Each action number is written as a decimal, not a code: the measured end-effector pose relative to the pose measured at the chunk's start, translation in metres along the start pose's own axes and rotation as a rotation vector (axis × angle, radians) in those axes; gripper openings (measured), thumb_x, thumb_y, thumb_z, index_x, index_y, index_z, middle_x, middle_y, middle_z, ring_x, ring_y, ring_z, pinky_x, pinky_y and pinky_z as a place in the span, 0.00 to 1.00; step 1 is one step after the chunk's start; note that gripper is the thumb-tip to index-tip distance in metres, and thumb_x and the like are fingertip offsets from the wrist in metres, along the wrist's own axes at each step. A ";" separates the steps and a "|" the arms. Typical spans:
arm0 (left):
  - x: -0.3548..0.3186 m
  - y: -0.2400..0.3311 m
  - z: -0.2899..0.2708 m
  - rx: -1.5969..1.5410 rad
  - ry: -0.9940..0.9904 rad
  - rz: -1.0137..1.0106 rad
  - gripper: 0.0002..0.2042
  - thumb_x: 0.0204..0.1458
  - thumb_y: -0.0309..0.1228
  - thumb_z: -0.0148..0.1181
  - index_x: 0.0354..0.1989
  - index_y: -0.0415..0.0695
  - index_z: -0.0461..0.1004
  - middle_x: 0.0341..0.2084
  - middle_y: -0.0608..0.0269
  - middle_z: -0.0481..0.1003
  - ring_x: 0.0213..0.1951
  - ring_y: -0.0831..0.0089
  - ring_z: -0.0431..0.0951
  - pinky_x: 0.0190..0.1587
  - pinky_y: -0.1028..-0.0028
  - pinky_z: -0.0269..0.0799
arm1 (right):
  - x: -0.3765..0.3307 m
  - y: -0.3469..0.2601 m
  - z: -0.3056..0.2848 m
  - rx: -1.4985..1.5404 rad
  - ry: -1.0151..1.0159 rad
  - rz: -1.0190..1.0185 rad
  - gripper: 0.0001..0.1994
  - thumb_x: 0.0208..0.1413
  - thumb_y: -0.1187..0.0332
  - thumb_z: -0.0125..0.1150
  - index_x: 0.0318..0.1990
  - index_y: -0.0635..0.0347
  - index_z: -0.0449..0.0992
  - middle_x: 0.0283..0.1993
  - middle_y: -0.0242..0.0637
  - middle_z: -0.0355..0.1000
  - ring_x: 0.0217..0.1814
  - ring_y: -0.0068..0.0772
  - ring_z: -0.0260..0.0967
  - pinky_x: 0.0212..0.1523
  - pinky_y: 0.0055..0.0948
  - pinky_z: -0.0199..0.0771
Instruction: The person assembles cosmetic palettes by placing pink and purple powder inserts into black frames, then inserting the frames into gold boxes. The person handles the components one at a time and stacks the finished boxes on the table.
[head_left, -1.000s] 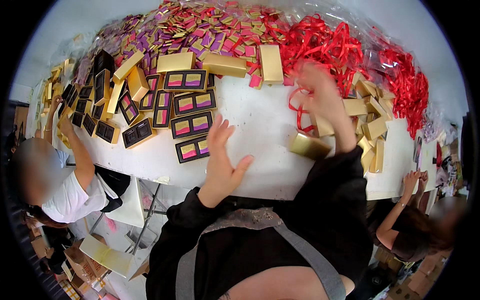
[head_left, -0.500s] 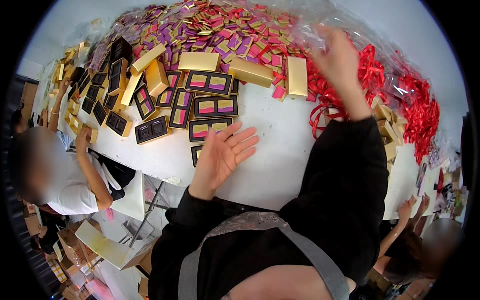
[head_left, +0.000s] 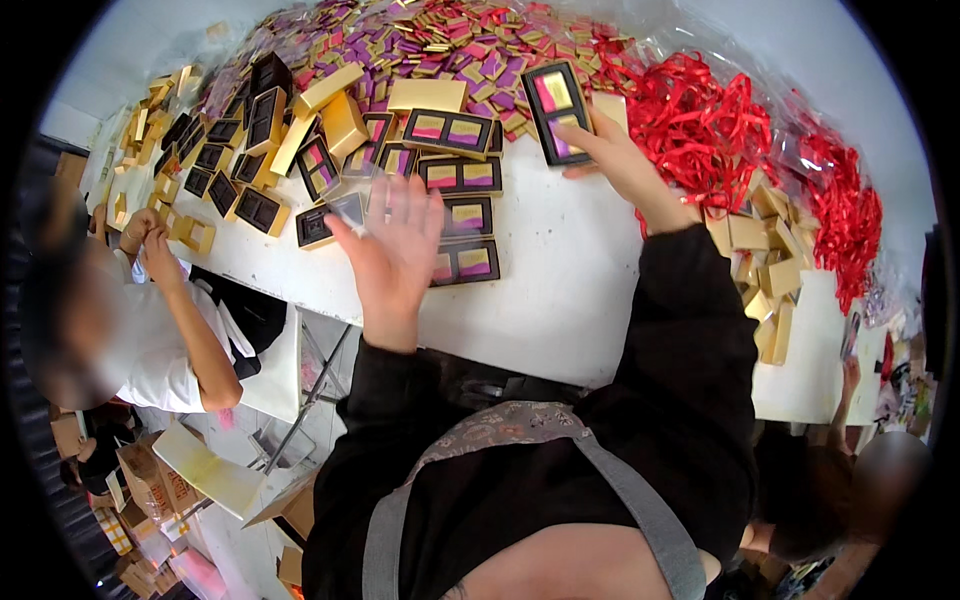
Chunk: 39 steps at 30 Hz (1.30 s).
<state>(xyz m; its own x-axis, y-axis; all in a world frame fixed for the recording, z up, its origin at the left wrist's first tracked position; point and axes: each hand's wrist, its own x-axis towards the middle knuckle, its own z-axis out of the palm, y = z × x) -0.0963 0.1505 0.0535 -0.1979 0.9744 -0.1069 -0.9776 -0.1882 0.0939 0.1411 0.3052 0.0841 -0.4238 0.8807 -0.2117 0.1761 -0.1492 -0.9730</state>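
My right hand [head_left: 625, 160] grips a dark two-slot box [head_left: 556, 108] with a gold edge, thumb over its lower packet. The box stands tilted over the far middle of the table, and pink, gold and purple packets fill both slots. My left hand [head_left: 395, 265], slightly blurred, is open with fingers spread and palm showing. It hovers beside a column of filled boxes [head_left: 462, 176] and partly covers some of them. Just behind the right hand's box, a gold lid [head_left: 612, 106] shows in part.
A heap of small packets [head_left: 400, 40] runs along the far side. Red ribbons [head_left: 700, 130] pile up at the far right, with gold boxes [head_left: 770, 250] below them. Unfilled boxes [head_left: 262, 210] lie to the left, near a co-worker's hands [head_left: 150, 240]. Another person sits at the lower right.
My right hand has come down and left from the ribbons and now holds a filled box. My left hand has moved up and left, over the boxes. The whole view has shifted slightly.
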 end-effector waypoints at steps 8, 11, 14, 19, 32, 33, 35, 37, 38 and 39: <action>0.018 -0.050 -0.001 -0.193 -0.053 -0.320 0.36 0.57 0.66 0.38 0.56 0.43 0.65 0.47 0.55 0.70 0.52 0.57 0.70 0.57 0.51 0.64 | -0.129 0.025 0.026 0.308 -0.704 0.284 0.25 0.57 0.58 0.62 0.57 0.67 0.68 0.46 0.37 0.75 0.43 0.25 0.74 0.44 0.25 0.74; 0.001 -0.059 0.005 0.092 -0.009 -0.197 0.36 0.58 0.64 0.36 0.62 0.46 0.61 0.50 0.57 0.69 0.53 0.60 0.69 0.54 0.53 0.66 | -0.133 0.041 0.030 0.506 -0.592 0.271 0.27 0.56 0.60 0.61 0.56 0.71 0.65 0.45 0.47 0.73 0.42 0.39 0.78 0.35 0.35 0.82; -0.006 -0.067 0.020 0.418 0.064 -0.053 0.37 0.58 0.66 0.36 0.65 0.48 0.57 0.51 0.57 0.68 0.53 0.61 0.69 0.53 0.54 0.67 | -0.142 0.049 0.042 0.533 -0.508 0.149 0.27 0.56 0.57 0.61 0.56 0.70 0.66 0.42 0.45 0.75 0.41 0.34 0.77 0.36 0.31 0.81; -0.005 -0.071 0.023 0.647 -0.057 -0.013 0.43 0.54 0.70 0.36 0.69 0.49 0.50 0.52 0.57 0.66 0.52 0.60 0.69 0.52 0.54 0.68 | -0.137 0.062 0.051 0.540 -0.424 0.026 0.26 0.54 0.61 0.61 0.54 0.74 0.67 0.44 0.49 0.73 0.42 0.39 0.77 0.36 0.35 0.83; 0.008 -0.061 0.032 0.649 -0.125 0.198 0.40 0.55 0.68 0.36 0.68 0.51 0.55 0.50 0.58 0.69 0.46 0.61 0.73 0.49 0.57 0.70 | -0.111 0.071 0.058 0.578 -0.283 -0.058 0.22 0.57 0.65 0.62 0.54 0.72 0.71 0.43 0.37 0.76 0.40 0.23 0.74 0.43 0.24 0.75; 0.007 -0.063 0.033 0.638 -0.131 0.211 0.40 0.55 0.68 0.36 0.68 0.51 0.55 0.50 0.58 0.69 0.46 0.61 0.73 0.49 0.57 0.70 | -0.111 0.072 0.057 0.580 -0.282 -0.059 0.22 0.57 0.64 0.63 0.54 0.71 0.72 0.44 0.33 0.76 0.43 0.18 0.72 0.46 0.20 0.72; 0.008 -0.066 0.034 0.641 -0.116 0.238 0.40 0.54 0.68 0.37 0.68 0.53 0.52 0.50 0.59 0.68 0.47 0.61 0.72 0.49 0.56 0.70 | -0.107 0.075 0.063 0.620 -0.266 -0.081 0.21 0.58 0.64 0.63 0.54 0.70 0.72 0.44 0.33 0.76 0.42 0.18 0.72 0.45 0.20 0.72; 0.010 -0.070 0.036 0.667 -0.076 0.266 0.42 0.52 0.70 0.39 0.71 0.57 0.48 0.50 0.62 0.68 0.50 0.60 0.71 0.50 0.54 0.71 | -0.105 0.082 0.071 0.659 -0.268 -0.075 0.21 0.59 0.64 0.62 0.54 0.69 0.71 0.44 0.32 0.76 0.42 0.18 0.71 0.45 0.20 0.72; 0.011 -0.069 0.035 0.691 -0.074 0.263 0.42 0.53 0.70 0.38 0.70 0.56 0.48 0.49 0.61 0.69 0.49 0.60 0.71 0.50 0.54 0.71 | -0.105 0.084 0.078 0.677 -0.278 -0.059 0.21 0.59 0.64 0.61 0.55 0.69 0.71 0.44 0.31 0.75 0.42 0.18 0.71 0.44 0.20 0.71; 0.010 -0.067 0.035 0.715 -0.072 0.259 0.41 0.54 0.69 0.38 0.70 0.55 0.48 0.49 0.61 0.69 0.48 0.61 0.72 0.49 0.55 0.71 | -0.106 0.083 0.083 0.696 -0.287 -0.043 0.21 0.60 0.63 0.61 0.55 0.69 0.71 0.44 0.31 0.75 0.42 0.17 0.71 0.44 0.20 0.71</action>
<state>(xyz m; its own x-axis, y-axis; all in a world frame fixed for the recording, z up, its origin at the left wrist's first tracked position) -0.0302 0.1769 0.0805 -0.3857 0.9201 0.0683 -0.6118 -0.3105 0.7276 0.1273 0.1622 0.0185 -0.6493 0.7545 -0.0953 -0.4072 -0.4507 -0.7944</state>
